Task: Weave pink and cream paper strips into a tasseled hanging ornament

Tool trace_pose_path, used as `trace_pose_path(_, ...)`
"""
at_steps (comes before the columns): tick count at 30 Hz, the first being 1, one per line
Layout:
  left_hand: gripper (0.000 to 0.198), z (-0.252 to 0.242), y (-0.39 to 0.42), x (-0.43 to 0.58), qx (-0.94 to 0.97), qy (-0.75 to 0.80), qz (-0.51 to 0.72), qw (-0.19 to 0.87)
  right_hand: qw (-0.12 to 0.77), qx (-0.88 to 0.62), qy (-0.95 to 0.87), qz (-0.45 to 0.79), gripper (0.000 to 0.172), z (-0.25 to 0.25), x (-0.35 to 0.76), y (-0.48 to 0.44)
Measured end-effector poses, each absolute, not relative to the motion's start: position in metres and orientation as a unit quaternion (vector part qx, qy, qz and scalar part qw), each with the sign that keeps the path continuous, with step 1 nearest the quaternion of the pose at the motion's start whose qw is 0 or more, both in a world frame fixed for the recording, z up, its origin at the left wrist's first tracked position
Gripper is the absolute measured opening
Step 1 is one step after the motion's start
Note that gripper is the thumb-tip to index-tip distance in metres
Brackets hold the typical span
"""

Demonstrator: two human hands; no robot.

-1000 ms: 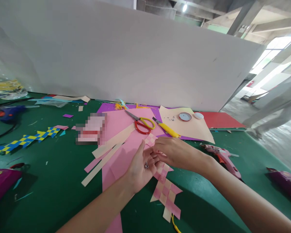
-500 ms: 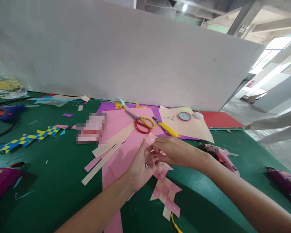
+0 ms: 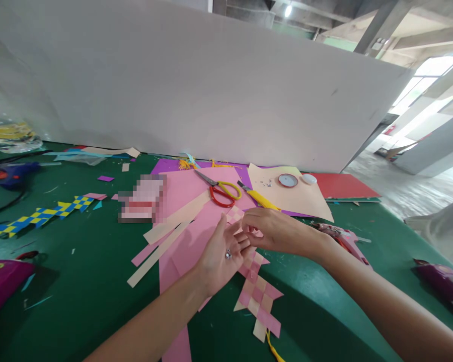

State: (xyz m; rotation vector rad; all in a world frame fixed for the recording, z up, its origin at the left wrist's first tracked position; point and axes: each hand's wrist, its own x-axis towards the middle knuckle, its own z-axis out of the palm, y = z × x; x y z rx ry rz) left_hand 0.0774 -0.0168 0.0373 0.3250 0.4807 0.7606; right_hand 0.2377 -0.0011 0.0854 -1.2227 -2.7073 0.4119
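Observation:
My left hand [image 3: 224,259] is turned palm up and cupped, with a few small shiny black-and-white bits [image 3: 228,254] resting in the palm. My right hand [image 3: 270,229] is closed in a pinch beside its fingertips; anything between those fingers is hidden. Beneath both hands a woven pink-and-cream paper strip [image 3: 257,291] runs along the table, partly covered by them. A yellow cord [image 3: 274,349] extends from its near end. Similar tiny dark bits [image 3: 266,183] lie on a cream sheet [image 3: 309,198] behind my right hand.
Scissors [image 3: 222,193] and a yellow cutter knife [image 3: 262,199] lie on pink paper [image 3: 184,186]. A pink glue gun [image 3: 349,241] is at right, a blue one [image 3: 11,173] at left. Cut paper strips [image 3: 166,251] and a blue-yellow woven strip [image 3: 41,218] lie leftward. A white panel [image 3: 173,85] stands behind.
My right hand has shifted slightly to the right and up, away from the left fingers. My left hand stays nearly in place, its fingers a little more uncovered.

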Motion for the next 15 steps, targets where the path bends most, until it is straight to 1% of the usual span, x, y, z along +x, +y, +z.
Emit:
trace_pose_path(6, 0.044, 0.033, -0.018, 0.079, 0.135, 0.254, 0.375, 0.882, 0.082, -0.411, -0.895, 0.153, 0.006, 0.084, 0.239, 0.001)
trace_pose_path(8, 0.042, 0.034, -0.016, 0.078, 0.115, 0.263, 0.392, 0.874, 0.095, -0.418, -0.892, 0.145, 0.008, 0.086, 0.241, 0.004)
trace_pose_path(11, 0.041, 0.04, -0.006, 0.071, 0.086, 0.281, 0.457, 0.84, 0.121, -0.459, -0.874, 0.103, 0.012, 0.096, 0.25, 0.008)
trace_pose_path(13, 0.043, 0.044, 0.003, 0.064, 0.06, 0.27, 0.53, 0.802, 0.136, -0.5, -0.853, 0.057, 0.01, 0.104, 0.259, 0.011)
trace_pose_path(15, 0.045, 0.047, 0.012, 0.057, 0.032, 0.261, 0.573, 0.776, 0.146, -0.528, -0.836, 0.024, 0.008, 0.11, 0.269, 0.014)
